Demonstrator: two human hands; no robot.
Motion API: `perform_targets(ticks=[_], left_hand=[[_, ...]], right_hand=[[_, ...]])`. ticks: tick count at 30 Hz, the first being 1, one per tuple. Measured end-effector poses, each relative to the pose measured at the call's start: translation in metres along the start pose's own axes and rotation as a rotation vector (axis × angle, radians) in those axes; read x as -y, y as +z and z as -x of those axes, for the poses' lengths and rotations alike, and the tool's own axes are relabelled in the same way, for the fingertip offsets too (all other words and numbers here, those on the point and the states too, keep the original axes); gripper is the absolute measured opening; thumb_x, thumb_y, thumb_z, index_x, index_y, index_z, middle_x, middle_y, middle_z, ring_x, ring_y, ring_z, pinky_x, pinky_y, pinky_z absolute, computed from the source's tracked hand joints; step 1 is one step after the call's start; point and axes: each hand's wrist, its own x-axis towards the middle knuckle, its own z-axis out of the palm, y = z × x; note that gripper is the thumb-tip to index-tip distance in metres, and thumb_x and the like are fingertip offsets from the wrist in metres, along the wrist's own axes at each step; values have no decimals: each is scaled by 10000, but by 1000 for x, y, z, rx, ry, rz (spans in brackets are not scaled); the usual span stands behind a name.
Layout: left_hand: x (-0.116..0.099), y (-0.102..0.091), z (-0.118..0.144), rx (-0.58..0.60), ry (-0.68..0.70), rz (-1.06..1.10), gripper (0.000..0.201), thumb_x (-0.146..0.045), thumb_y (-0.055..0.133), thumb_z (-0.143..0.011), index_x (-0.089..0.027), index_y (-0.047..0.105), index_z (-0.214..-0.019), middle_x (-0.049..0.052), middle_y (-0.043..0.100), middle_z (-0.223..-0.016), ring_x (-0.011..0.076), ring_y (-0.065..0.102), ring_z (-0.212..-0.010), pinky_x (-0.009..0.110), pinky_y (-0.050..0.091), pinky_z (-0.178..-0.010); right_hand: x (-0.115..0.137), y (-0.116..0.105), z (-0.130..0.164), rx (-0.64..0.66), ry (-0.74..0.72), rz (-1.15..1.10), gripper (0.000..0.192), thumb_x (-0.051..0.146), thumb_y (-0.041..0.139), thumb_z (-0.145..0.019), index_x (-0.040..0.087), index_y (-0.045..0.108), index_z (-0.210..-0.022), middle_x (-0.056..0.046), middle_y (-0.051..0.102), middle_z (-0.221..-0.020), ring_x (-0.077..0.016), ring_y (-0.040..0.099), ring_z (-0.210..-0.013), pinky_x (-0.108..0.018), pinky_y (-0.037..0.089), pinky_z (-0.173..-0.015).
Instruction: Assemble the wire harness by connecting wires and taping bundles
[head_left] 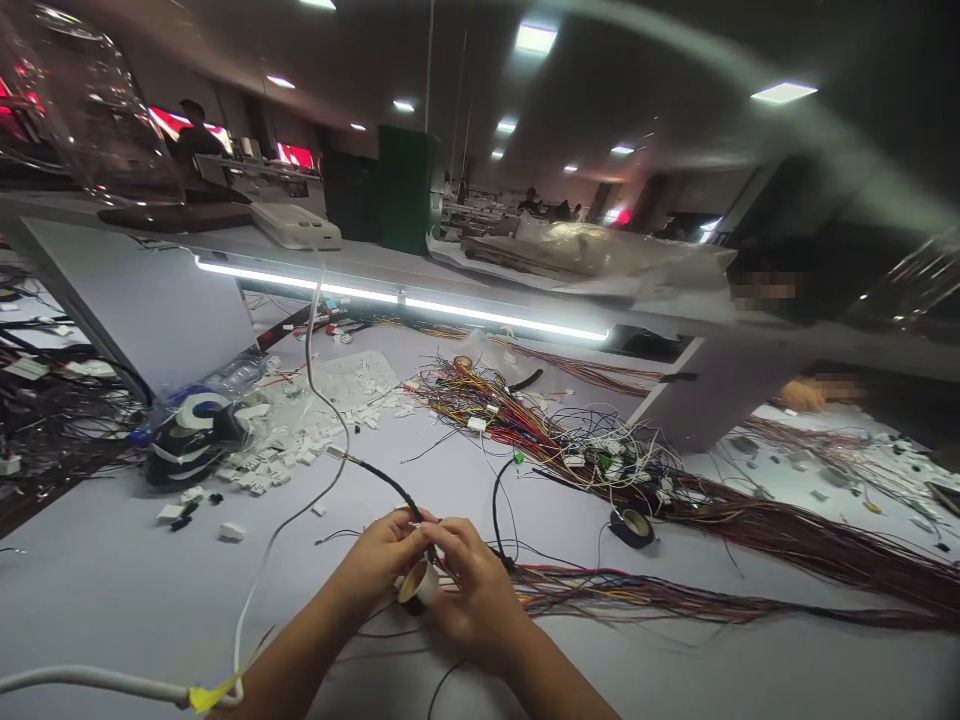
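Observation:
A black-wrapped cable (384,477) runs down into my hands near the front of the white table. My left hand (381,562) is closed, thumb and fingers pinched around this cable. Against it, my right hand (474,592) is closed too, its thumb and forefinger pinching the cable at the same spot. A tape roll (417,586) with a light core hangs just below the fingertips, between the two hands; whether a finger supports it is hidden. Coloured wires (600,590) stretch right from behind my right hand. Another black-wrapped branch (496,500) with a green connector (518,458) curves up beside them.
White connectors (277,455) lie heaped at left beside several tape rolls (196,425). A thick wire bundle (750,515) crosses the right side, near a black tape roll (632,527). A white cord (313,350) hangs from the shelf. Another person's hand (802,394) is at far right.

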Motion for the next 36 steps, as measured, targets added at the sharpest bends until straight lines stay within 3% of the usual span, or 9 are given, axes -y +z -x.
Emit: perform_targets(ticks=[3,7,9,15,19,23,29,34,36], left_hand=[[1,-1,5,-74,10,-2,324,-461,670,-791,-173,632,-933,-16,630,-661,117,561,-557,236,433,-563],[11,5,8,-237,28,-11,349,-466,699,-759,-168,652,-935,14,648,-767,131,584,-655,240,444,-587],[17,10,7,-221,32,49,363,-419,763,-699,-173,648,-940,31,671,-846,154,611,-739,254,455,-638],[23,13,1,-133,94,12,289,-348,758,-701,-162,653,-895,55,701,-896,227,630,-912,339,457,-848],[26,8,-2,-200,94,-44,317,-353,789,-652,-176,641,-869,30,697,-825,221,635,-858,329,457,-829],[33,3,-2,-209,-16,94,504,-377,832,-583,-173,634,-998,21,694,-774,188,637,-725,309,466,-724],[30,1,-5,-228,-80,-49,483,-596,744,-604,-139,628,-707,19,628,-596,167,591,-586,276,435,-568],[23,5,-15,-284,-101,-209,508,-668,657,-623,-175,536,-649,-2,604,-588,138,569,-546,254,440,-538],[21,9,-15,-270,-126,-232,497,-676,595,-677,-186,516,-687,-18,589,-591,124,561,-499,238,416,-480]], right_hand=[[-7,-3,-1,-55,-25,-70,361,100,531,-731,272,659,-1021,-66,600,-1099,-206,581,-926,-343,460,-816],[-31,-4,-11,-137,477,-388,215,230,474,-818,209,561,-1014,11,563,-643,-157,528,-550,-283,442,-552],[-39,-6,-15,-100,567,-384,244,230,489,-795,202,551,-1028,25,551,-610,-154,510,-524,-276,427,-535],[-18,-30,-18,93,-28,125,399,114,568,-695,222,632,-1074,-65,619,-1059,-218,533,-1030,-345,394,-899],[5,-35,-28,242,54,444,149,240,576,-815,219,668,-930,-41,677,-859,-207,581,-885,-354,372,-860],[11,-39,-47,412,196,650,282,273,514,-854,216,651,-1095,-59,725,-816,-230,638,-821,-356,390,-796],[15,-34,-57,522,184,647,202,321,547,-855,237,729,-860,-37,735,-779,-193,646,-724,-277,412,-648],[47,-7,-24,733,-397,295,78,309,641,-836,337,707,-807,82,710,-770,-101,618,-750,-206,418,-854],[47,-20,-15,588,-399,288,133,308,565,-897,339,695,-898,67,708,-810,-110,617,-783,-258,386,-951]])
